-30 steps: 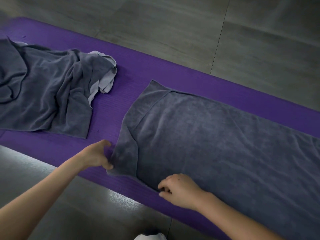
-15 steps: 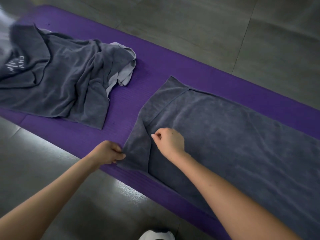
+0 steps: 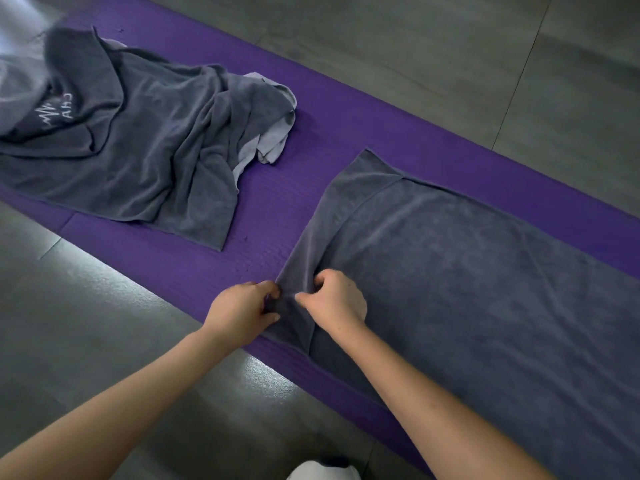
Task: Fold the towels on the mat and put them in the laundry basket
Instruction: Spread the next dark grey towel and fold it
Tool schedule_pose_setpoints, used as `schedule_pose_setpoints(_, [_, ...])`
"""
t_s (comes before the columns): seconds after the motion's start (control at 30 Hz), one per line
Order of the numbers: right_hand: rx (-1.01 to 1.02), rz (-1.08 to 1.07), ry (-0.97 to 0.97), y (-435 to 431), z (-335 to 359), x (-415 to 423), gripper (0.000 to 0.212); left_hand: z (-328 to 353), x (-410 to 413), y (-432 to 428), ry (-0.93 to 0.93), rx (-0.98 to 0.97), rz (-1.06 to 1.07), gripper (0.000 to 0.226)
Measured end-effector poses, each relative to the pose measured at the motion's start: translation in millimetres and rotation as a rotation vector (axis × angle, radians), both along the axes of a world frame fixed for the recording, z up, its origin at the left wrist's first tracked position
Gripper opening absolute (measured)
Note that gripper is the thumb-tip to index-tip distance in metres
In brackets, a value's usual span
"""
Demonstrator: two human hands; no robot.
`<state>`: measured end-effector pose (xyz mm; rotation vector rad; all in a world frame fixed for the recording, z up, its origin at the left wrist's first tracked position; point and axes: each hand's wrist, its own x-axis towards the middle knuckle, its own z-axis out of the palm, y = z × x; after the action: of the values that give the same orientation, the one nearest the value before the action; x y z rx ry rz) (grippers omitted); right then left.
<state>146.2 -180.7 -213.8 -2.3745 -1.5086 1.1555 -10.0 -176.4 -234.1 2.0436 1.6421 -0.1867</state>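
Pinching the grey towel (image 3: 467, 289) near edge on the purple mat (image 3: 329, 133): left hand (image 3: 239, 313) and right hand (image 3: 337, 303) grips both clenched on cloth, close together.

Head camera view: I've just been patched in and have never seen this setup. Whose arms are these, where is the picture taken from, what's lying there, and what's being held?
There is no machine here. The two bare arms belong to a person, and the only camera sits on their head, looking forward and down. A long purple foam mat lies on a grey tiled floor. On its right part, a dark grey terry towel is spread flat. Further left lies a crumpled heap of dark grey towels. The left hand and the right hand both pinch the flat towel near its closest corner. No laundry basket is in view.
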Motion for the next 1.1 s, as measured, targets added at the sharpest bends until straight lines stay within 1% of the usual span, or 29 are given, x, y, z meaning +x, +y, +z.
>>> schedule_pose_setpoints(0.07, [0.057, 0.014, -0.073, 1.8, 1.5, 7.7, 0.033, -1.9, -4.0, 0.9, 0.01, 0.073, -0.062, 0.037])
schedule_pose_setpoints(0.13, [0.168, -0.043, -0.161, 15.5, 0.7, 18.3, 0.029, -7.3, -8.9, 3.5, 0.015, 0.198, -0.208, 0.042])
schedule_pose_setpoints(0.2, [0.232, -0.068, -0.223, 35.7, -2.2, 27.3, 0.028, -11.8, -10.6, 6.7, -0.077, 0.353, -0.307, 0.04])
schedule_pose_setpoints(0.27, [0.222, -0.064, -0.27, 58.0, -9.2, 33.2, 0.032, -12.5, -8.9, 13.8, -0.118, 0.457, -0.399, 0.033])
schedule_pose_setpoints(0.33, [0.156, -0.069, -0.294, 76.7, -15.3, 35.9, 0.037, -12.9, -7.1, 23.7, -0.054, 0.473, -0.485, 0.045])
schedule_pose_setpoints(0.43, [0.08, -0.124, -0.283, 95.3, -18.6, 34.9, 0.04, -18.7, -7.3, 32.7, 0.102, 0.395, -0.607, 0.061])
schedule_pose_setpoints(0.53, [0.063, -0.156, -0.271, 105.8, -20.9, 26.6, 0.033, -28.5, -12.1, 32.4, 0.188, 0.339, -0.671, 0.065])
schedule_pose_setpoints(0.63, [0.086, -0.217, -0.247, 114.4, -21.8, 24.3, 0.022, -36.2, -17.9, 31.4, 0.207, 0.303, -0.675, 0.063])
schedule_pose_setpoints(0.73, [0.199, -0.254, -0.281, 118.0, -15.3, 41.0, 0.018, -41.0, -21.3, 31.8, 0.186, 0.328, -0.698, 0.057])
schedule_pose_setpoints(0.8, [0.134, -0.166, -0.277, 116.1, -11.8, 54.5, 0.02, -39.5, -21.8, 34.3, 0.124, 0.354, -0.701, 0.055])
schedule_pose_setpoints(0.83, [0.079, -0.118, -0.257, 114.0, -11.3, 61.2, 0.025, -37.9, -21.1, 36.4, 0.048, 0.377, -0.686, 0.052])
schedule_pose_setpoints(0.9, [0.067, -0.103, -0.212, 112.3, -9.9, 76.8, 0.036, -29.1, -15.6, 45.2, -0.146, 0.384, -0.576, 0.048])
schedule_pose_setpoints(0.97, [0.182, -0.157, -0.235, 115.6, -5.0, 96.5, 0.037, -19.7, -3.7, 62.2, -0.266, 0.431, -0.418, 0.04])
schedule_pose_setpoints(1.03, [0.277, -0.182, -0.319, 121.7, -3.6, 120.6, 0.033, -14.5, 15.8, 90.4, -0.282, 0.459, -0.262, 0.036])
schedule_pose_setpoints(1.1, [0.315, -0.143, -0.443, 128.1, -7.1, 146.4, 0.033, -15.0, 42.2, 127.2, -0.281, 0.483, -0.164, 0.038])
